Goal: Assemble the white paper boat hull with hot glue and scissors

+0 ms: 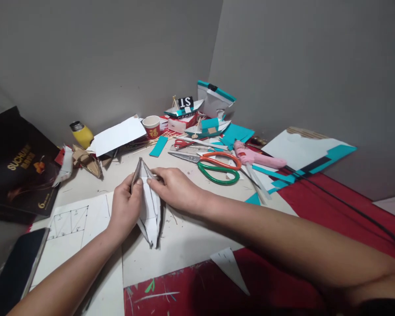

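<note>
My left hand and my right hand both grip a white folded card piece shaped like a small boat hull, pointed at both ends. The left hand pinches its left wall near the top. The right hand's fingers press on its right wall and upper tip. The piece rests on a white sheet over the red table cover.
Orange scissors and green scissors lie beyond the hands, next to a pink glue gun. Finished paper boats stand at the back. A drawn template sheet, a black box and a phone sit left.
</note>
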Tool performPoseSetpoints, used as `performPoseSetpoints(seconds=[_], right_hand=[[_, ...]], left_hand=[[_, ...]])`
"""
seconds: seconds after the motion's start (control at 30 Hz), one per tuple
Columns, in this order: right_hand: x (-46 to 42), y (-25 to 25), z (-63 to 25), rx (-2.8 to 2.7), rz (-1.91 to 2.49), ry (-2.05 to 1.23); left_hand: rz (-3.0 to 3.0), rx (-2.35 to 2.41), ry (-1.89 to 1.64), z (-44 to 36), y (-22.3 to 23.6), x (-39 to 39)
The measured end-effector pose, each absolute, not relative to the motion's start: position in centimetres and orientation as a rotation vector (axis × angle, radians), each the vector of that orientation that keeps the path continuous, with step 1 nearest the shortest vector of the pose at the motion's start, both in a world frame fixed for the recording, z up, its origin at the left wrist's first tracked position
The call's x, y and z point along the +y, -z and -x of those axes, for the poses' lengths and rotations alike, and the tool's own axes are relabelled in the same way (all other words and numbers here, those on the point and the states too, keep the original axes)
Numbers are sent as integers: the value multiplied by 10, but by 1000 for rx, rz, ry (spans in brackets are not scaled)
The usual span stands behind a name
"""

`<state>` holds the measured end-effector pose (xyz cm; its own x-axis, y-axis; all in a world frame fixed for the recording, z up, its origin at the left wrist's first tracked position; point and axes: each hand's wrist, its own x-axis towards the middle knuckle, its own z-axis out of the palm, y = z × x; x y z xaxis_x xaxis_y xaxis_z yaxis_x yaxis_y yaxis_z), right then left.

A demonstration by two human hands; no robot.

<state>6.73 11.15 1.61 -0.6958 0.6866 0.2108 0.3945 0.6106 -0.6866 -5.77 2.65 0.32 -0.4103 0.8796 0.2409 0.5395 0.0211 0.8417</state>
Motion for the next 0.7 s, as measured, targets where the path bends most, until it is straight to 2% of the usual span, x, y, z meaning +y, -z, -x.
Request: performPoseSetpoints(seconds=[0.33,0.7], right_hand=[[104,-11,-64,-2578,924,-627],[103,-13,-65,-2544,853,-789]], left_hand=[[-1442,1849,-1356,53,-6,28],[-1293,1742,-1390,55,-1,29]])
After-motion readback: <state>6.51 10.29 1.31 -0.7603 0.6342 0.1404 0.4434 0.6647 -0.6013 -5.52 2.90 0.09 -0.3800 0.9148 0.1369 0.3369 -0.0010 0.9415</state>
